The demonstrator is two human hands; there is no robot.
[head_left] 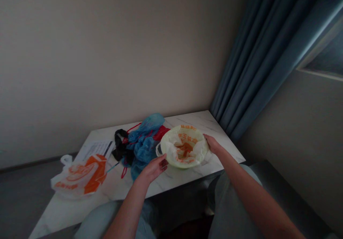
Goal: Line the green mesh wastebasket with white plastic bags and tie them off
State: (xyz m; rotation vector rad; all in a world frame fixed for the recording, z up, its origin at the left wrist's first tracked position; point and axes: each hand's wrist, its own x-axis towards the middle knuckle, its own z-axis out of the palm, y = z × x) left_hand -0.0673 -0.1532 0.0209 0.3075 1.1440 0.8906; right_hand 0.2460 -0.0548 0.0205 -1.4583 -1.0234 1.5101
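Observation:
A pale green round bin (168, 142) stands on the table, lined with a white plastic bag (199, 149) with orange print. The bag folds over the rim and sags into the middle. At the bin's right rim, my right hand (212, 143) is closed on the edge, its fingers partly hidden. My left hand (154, 168) is by the near left side, palm towards the bin. Its fingers are loosely bent and apart, with the thumb at the rim and nothing gripped. Left of the bin lies a heap of crumpled blue plastic bags (144, 149).
Beside the blue heap are a black bag (120, 144) and a red bag (160, 133). A white and orange carrier bag (80, 176) lies at the table's left, near a printed sheet (95, 149). The marble-patterned table (187, 118) meets the wall; a blue curtain (249, 63) hangs right.

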